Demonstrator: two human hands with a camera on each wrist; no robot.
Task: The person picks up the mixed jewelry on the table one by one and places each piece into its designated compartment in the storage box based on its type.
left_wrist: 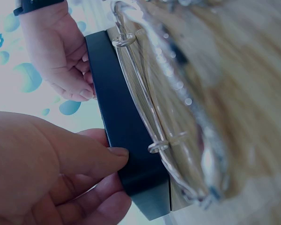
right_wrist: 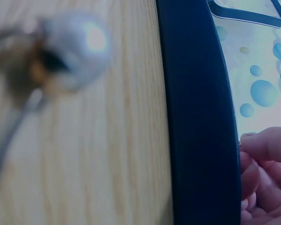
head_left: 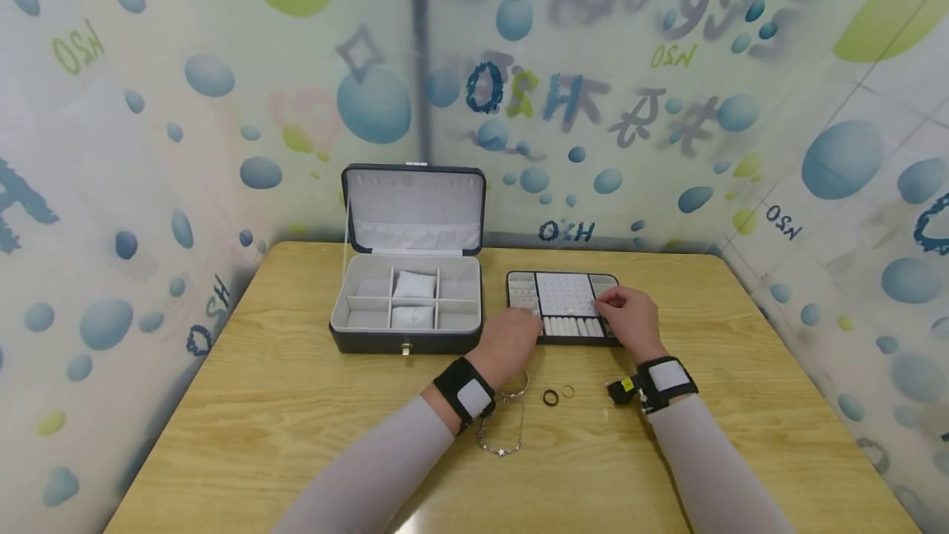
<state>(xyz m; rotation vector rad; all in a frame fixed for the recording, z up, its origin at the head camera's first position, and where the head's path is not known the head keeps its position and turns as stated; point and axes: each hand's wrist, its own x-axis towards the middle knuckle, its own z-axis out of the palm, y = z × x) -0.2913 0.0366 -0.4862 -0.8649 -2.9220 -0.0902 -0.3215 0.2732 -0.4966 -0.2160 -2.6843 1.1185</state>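
Observation:
A dark-edged jewelry tray [head_left: 565, 339] with ring rolls and a white dotted board [head_left: 563, 291] lies on the table. My left hand [head_left: 510, 340] grips its near left corner, the thumb [left_wrist: 107, 157] on the dark outer side and the fingers curled behind. Over the board's right edge, my right hand [head_left: 632, 320] pinches a tiny item between thumb and index finger; its kind is too small to make out. Nearer me lie a silver bangle [head_left: 516, 391], a chain with a star [head_left: 501, 452], a black ring [head_left: 550, 397] and a gold ring [head_left: 567, 391].
An open jewelry box [head_left: 371, 343] stands left of the tray, its lid raised, with two white cushions in its compartments. Patterned curtain walls [head_left: 385, 105] enclose the wooden table [head_left: 259, 369]. A blurred shiny ball [right_wrist: 84, 51] is close to the right wrist camera.

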